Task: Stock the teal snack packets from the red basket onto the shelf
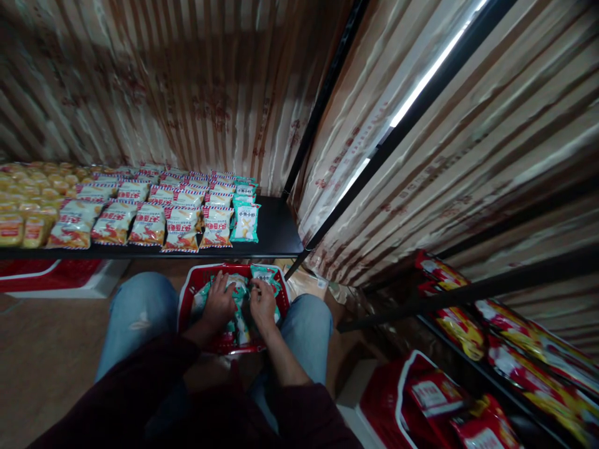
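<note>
A red basket [185, 299] with a white rim sits between my knees, filled with green-and-white snack bags [242, 327]. My left hand [221, 302] rests over the bags at the basket's left side, its fingers stretched out and apart. At the right side, my right hand [262, 304] has its fingers curled at the edge of an upright green snack bag [266, 272] and appears to grip it. The fingertips of that hand are partly hidden. On the black shelf ahead stands a short row of matching green bags [246, 223].
Orange-and-white snack bags [181, 227] stand in rows on the black shelf [276, 234], left of the green ones. Yellow packs [35, 227] are farther left. A black post [322, 227] rises at the shelf's right end. Another red basket [388, 386] holds red packets at lower right.
</note>
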`<state>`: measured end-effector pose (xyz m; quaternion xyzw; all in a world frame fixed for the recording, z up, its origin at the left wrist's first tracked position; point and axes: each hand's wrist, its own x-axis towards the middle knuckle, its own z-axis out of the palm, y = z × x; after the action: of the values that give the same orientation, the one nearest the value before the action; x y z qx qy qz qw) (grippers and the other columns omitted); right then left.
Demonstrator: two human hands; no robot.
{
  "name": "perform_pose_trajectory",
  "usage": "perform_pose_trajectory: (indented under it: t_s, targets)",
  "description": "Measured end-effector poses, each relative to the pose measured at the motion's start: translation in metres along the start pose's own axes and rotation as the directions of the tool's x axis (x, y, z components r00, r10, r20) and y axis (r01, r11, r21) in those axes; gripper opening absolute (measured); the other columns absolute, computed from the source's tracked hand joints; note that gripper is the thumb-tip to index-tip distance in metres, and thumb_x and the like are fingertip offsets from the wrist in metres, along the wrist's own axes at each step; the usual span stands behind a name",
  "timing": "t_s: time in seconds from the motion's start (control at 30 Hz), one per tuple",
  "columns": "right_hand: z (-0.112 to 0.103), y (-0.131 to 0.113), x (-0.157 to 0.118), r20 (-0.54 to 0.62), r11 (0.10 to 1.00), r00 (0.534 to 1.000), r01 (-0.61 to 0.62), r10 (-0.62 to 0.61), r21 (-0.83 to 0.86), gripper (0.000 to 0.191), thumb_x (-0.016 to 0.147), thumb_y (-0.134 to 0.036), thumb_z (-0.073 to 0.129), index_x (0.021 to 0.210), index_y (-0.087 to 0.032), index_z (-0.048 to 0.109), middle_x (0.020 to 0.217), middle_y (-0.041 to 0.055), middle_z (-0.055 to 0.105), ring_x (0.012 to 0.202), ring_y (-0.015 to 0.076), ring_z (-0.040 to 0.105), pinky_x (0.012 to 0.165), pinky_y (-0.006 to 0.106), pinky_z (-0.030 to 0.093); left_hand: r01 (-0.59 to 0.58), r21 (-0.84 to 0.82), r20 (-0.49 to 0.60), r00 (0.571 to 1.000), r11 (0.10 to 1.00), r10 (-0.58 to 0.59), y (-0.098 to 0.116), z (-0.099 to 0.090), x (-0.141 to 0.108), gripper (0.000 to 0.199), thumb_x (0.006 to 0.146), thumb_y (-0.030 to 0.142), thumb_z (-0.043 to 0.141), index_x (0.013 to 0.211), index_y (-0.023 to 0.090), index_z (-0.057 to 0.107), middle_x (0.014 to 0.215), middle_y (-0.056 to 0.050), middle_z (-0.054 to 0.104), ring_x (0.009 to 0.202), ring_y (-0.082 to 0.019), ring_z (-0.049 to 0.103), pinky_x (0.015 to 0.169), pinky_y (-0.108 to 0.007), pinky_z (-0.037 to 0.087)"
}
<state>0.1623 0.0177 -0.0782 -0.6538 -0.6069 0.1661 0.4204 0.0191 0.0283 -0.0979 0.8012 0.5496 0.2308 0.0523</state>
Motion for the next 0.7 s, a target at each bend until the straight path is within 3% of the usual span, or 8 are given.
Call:
perform_pose_trajectory:
  t_s: [0.2, 0.4, 0.7]
  targets:
    - [0.011, 0.006, -0.006, 0.058, 0.999, 0.998, -0.034, 0.035, -0.004, 0.034, 0.079, -0.012, 0.04, 0.102, -0.018, 0.064, 0.101, 0.0065, 0.066, 0.097, 0.0197, 0.056, 0.093, 0.036, 0.042, 0.223, 0.017, 0.131, 0.966, 0.975, -0.223, -0.015, 0.006, -0.004, 0.055, 0.069, 0.012, 0.05, 0.124, 0.007, 0.052, 0.138, -0.022, 0.043, 0.134, -0.038, 0.026, 0.102, -0.055, 0.032]
    - [0.021, 0.01, -0.011, 0.113, 0.996, 0.99, -0.089, 0.089, -0.003, 0.038, 0.077, -0.011, 0.043, 0.107, -0.021, 0.063, 0.108, 0.006, 0.065, 0.104, 0.0198, 0.057, 0.097, 0.037, 0.042, 0.251, -0.092, 0.164, 0.958, 0.964, -0.234, -0.029, 0.021, -0.006, 0.053, 0.07, 0.009, 0.045, 0.123, 0.006, 0.051, 0.132, -0.017, 0.05, 0.131, -0.031, 0.035, 0.108, -0.046, 0.03]
    - [0.024, 0.013, -0.013, 0.138, 0.994, 0.984, -0.108, 0.108, -0.006, 0.038, 0.077, -0.012, 0.045, 0.109, -0.02, 0.064, 0.113, 0.0066, 0.065, 0.109, 0.0201, 0.057, 0.099, 0.036, 0.041, 0.265, -0.213, 0.109, 0.963, 0.941, -0.247, -0.041, 0.029, -0.008, 0.054, 0.066, 0.001, 0.039, 0.116, 0.013, 0.057, 0.121, -0.011, 0.06, 0.121, -0.024, 0.049, 0.105, -0.044, 0.038]
